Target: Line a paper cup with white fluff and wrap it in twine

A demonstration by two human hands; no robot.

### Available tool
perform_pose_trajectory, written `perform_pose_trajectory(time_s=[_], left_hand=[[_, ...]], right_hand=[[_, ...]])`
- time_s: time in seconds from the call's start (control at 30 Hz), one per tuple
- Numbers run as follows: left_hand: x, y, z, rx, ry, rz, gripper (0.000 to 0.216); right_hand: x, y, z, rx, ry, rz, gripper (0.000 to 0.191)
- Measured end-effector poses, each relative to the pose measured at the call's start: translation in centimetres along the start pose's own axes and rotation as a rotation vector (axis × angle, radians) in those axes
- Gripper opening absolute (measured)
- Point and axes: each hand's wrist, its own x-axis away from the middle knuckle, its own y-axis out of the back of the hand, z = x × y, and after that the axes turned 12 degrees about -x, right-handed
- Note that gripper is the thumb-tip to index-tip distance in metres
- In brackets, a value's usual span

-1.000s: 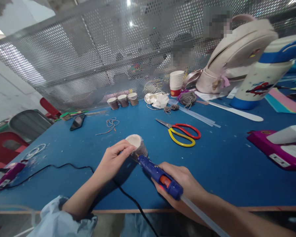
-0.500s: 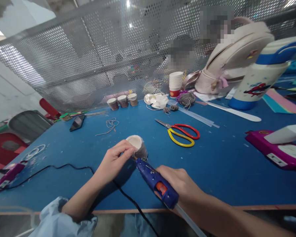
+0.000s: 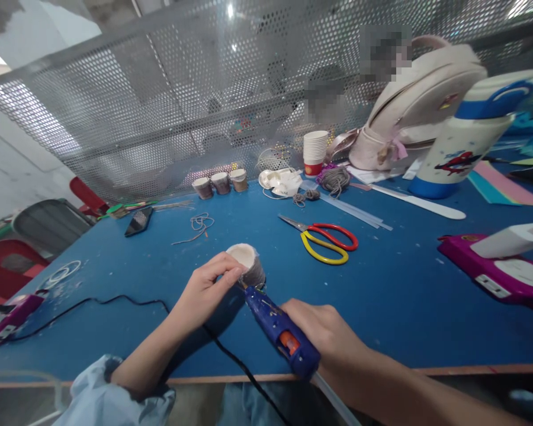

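Observation:
My left hand (image 3: 213, 286) is closed on the near left side of a small paper cup (image 3: 254, 271) whose outside looks wrapped in grey yarn. The cup tilts slightly, its pale inside showing. In my right hand (image 3: 322, 331) is a blue glue gun (image 3: 278, 325), its nozzle pointing up-left at the cup's side, close to my left fingertips. A clear glue stick (image 3: 335, 399) sticks out of its back end. Whether the nozzle touches the cup is hidden by my fingers. Red-and-yellow-handled scissors (image 3: 324, 242) lie beyond my right hand.
Three wrapped cups (image 3: 220, 183), a stack of paper cups (image 3: 315, 154) and grey yarn (image 3: 335, 179) stand along the back. A black cord (image 3: 231, 355) crosses the blue table (image 3: 128, 331). A bottle (image 3: 462, 142), a backpack (image 3: 417, 106) and a purple power strip (image 3: 493, 269) are at right.
My hands, the cup and the glue gun keep nearly the same place. The view has shifted slightly, and the gun's back end sits a touch further left.

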Motion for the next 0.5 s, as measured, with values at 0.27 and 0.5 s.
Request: perform_pose_trajectory(time_s=[0.27,0.5], left_hand=[[-0.05,0.05,0.06,0.001,-0.012,0.016,0.024],[-0.04,0.03,0.05,0.028,-0.019,0.028,0.022]], right_hand=[[0.03,-0.23,0.10,0.029,0.004,-0.007,0.007],[0.18,0.49,0.31,0.038,0.026,-0.012,0.010]])
